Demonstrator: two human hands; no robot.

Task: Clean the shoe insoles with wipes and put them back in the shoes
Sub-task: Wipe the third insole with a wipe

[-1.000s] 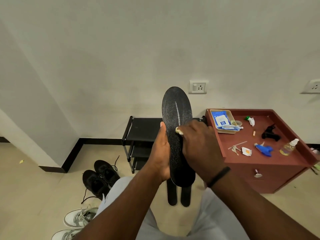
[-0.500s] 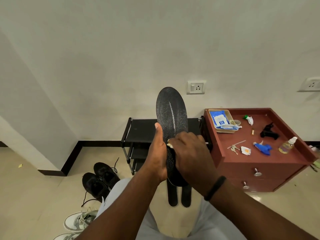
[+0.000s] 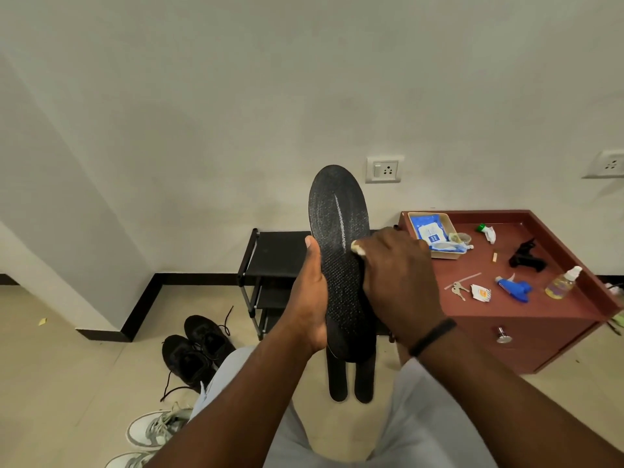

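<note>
My left hand grips a black insole by its lower left edge and holds it upright in front of me. My right hand presses a small wad of wipe against the insole's right side, at mid-length; most of the wipe is hidden under the fingers. A wet streak runs down the insole's upper half. Two more black insoles lie on the floor below. A pair of black shoes stands at the lower left. A blue pack of wipes lies in a tray on the cabinet.
A black shoe rack stands against the wall behind the insole. The red-brown cabinet at right carries keys, a blue spray head, a small bottle and a black tool. Grey-white sneakers lie at the bottom left. My knees fill the bottom.
My right hand with the wipe slid down the insole and has come back up to mid-length. The view shifted slightly; my left hand keeps the same hold.
</note>
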